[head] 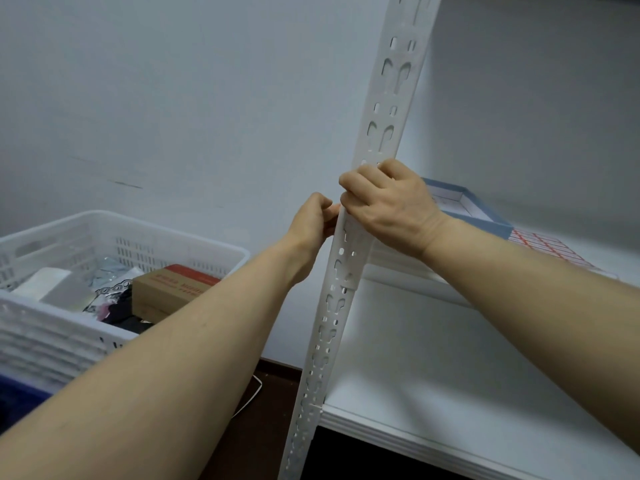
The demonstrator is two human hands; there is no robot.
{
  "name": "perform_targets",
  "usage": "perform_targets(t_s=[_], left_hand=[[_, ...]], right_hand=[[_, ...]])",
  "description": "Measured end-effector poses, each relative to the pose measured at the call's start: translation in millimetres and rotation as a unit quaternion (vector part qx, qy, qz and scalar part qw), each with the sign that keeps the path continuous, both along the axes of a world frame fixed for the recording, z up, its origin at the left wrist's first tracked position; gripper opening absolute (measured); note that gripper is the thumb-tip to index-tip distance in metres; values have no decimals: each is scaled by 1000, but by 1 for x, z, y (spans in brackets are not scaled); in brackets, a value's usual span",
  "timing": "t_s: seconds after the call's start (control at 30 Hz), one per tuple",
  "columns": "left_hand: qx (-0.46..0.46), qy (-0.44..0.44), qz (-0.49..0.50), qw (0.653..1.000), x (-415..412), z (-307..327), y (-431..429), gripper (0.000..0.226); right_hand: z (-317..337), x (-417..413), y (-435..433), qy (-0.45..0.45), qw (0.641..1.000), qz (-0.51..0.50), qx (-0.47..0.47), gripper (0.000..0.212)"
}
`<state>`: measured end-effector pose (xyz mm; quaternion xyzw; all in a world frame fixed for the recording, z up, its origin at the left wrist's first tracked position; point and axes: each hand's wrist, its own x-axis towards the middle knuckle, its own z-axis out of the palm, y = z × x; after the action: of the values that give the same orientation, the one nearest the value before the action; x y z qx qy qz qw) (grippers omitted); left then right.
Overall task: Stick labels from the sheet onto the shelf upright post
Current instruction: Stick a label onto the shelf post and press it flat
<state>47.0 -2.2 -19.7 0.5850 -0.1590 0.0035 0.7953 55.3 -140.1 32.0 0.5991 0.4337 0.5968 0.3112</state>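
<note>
From where I stand, the tall white perforated metal upright post [385,93] runs nearly vertical through the middle of the scene, leaning slightly to the right toward its top. Its long axis passes straight between the person's two hands. The right hand [391,206] is the one properly on it, coming in from the shelf side with its fingers [360,180] curled over the post's front face and round its left edge. The left hand [313,223] sits just beside that edge and a little lower, its fingertips bunched against the metal. I cannot tell whether they pinch a label, the edge itself, or nothing, because the hands hide that stretch of post. No label shows on the bare metal above or below them. What I take to be the label sheet, a flat white sheet ruled in red [550,249], lies on the white shelf board [433,358] behind the right forearm, well apart from both hands. Any further label would therefore probably be a reach to the right, and the right hand is the nearer one.
</note>
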Motion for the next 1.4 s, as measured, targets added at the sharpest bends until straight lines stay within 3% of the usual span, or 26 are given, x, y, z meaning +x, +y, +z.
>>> perform_targets(t_s=[0.23, 0.37, 0.47, 0.57, 0.63, 0.7, 0.77, 0.87, 1.1, 1.23, 1.4], left_hand=[[-3, 1, 0, 1000, 0, -2, 0, 34], [-5, 9, 9, 1000, 2, -3, -1, 15], [8, 13, 9, 1000, 3, -5, -1, 18], [25, 14, -23, 999, 3, -6, 0, 40], [24, 16, -38, 999, 2, -5, 2, 39], [29, 18, -45, 998, 0, -3, 5, 33], [30, 18, -42, 998, -1, -2, 6, 40], [16, 29, -33, 999, -1, -3, 5, 38], [31, 40, -10, 999, 1, 0, 5, 45], [48, 31, -18, 998, 1, -1, 4, 26], [41, 47, -9, 998, -1, 0, 4, 25]], right_hand=[[-2, -1, 4, -3, 1000, -18, 11, 20], [-3, -4, 6, 8, 999, -27, 15, 18], [-7, -6, 4, 31, 998, -47, 33, 15], [-6, -12, -2, 112, 982, -30, 152, 4], [-5, -18, -11, 171, 956, -20, 239, 3], [-5, -22, -16, 173, 951, -27, 255, 11], [-2, -24, -15, 163, 959, -33, 230, 16], [2, -23, -2, 139, 975, -43, 169, 3], [11, -21, 12, 81, 987, -131, 35, 23], [11, -20, 15, 57, 990, -127, -8, 24], [11, -20, 18, 40, 989, -135, -49, 17]])
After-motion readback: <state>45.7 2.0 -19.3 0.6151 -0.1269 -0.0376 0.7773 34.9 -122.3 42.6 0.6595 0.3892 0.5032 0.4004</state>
